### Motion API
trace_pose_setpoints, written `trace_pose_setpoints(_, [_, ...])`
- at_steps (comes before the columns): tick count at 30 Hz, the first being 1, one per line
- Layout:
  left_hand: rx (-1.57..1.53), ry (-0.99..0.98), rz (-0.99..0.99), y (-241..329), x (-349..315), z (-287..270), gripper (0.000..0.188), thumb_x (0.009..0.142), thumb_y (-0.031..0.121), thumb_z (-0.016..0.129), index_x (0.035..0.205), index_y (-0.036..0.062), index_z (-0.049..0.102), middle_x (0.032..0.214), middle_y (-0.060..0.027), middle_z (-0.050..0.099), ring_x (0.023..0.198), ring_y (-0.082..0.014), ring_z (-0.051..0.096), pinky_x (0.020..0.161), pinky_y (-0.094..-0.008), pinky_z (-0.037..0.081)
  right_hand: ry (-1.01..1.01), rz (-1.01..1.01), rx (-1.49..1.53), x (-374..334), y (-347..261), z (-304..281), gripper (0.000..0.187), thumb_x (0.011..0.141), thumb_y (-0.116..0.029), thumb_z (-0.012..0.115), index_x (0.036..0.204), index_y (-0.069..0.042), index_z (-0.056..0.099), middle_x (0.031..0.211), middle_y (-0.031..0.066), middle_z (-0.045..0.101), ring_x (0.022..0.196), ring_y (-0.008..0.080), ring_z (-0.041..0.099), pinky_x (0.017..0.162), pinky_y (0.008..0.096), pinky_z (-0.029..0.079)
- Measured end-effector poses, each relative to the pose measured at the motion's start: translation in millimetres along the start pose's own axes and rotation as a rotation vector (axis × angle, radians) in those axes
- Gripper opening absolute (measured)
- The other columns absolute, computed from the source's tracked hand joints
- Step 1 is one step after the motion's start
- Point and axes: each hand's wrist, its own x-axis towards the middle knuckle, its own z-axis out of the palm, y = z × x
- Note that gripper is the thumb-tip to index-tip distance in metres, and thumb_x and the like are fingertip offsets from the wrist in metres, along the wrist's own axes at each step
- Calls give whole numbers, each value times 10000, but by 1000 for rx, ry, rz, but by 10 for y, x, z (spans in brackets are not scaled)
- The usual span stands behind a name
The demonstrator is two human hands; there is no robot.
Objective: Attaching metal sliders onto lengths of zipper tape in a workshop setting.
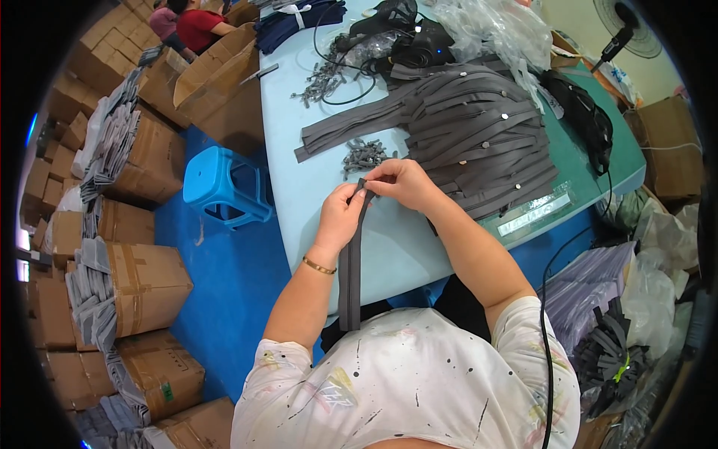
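My left hand (342, 213) pinches the top end of a dark grey zipper strip (350, 280), which hangs down over the table's near edge toward my lap. At the same end, my right hand (404, 184) has its fingertips pressed together, close against the left thumb. Whether a small part sits between those fingertips is too small to make out. Just beyond my hands lies a little heap of grey zipper sliders (364, 156). A broad bundle of grey zipper strips (479, 135) is spread to the right, and a few longer strips (351, 126) stick out leftward from it.
The pale blue table (299, 194) also carries another slider heap (321, 82), black cables, clear plastic bags (493, 30) and a black bag (580, 112). A blue stool (228, 185) stands at left, before stacked cardboard boxes (146, 284). Another person (200, 28) is far off.
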Motion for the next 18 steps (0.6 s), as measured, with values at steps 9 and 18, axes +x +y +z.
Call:
trace_pose_setpoints(9, [-348, 35, -189, 184, -10, 30, 171, 916, 141, 509, 969, 5, 597, 781, -20, 598, 687, -73, 550, 601, -193, 436, 3, -15, 104, 12, -26, 33, 259, 777, -68, 678, 1022, 6, 637, 798, 20, 623, 716, 71, 567, 658, 217, 479])
trace_pose_setpoints(18, [-549, -1, -255, 179, 4, 0, 176, 918, 178, 511, 952, 29, 599, 770, -10, 592, 667, -69, 546, 571, -191, 435, -6, -14, 151, 32, 15, 37, 273, 785, -59, 671, 1050, -10, 632, 812, 14, 609, 727, 72, 564, 659, 214, 479])
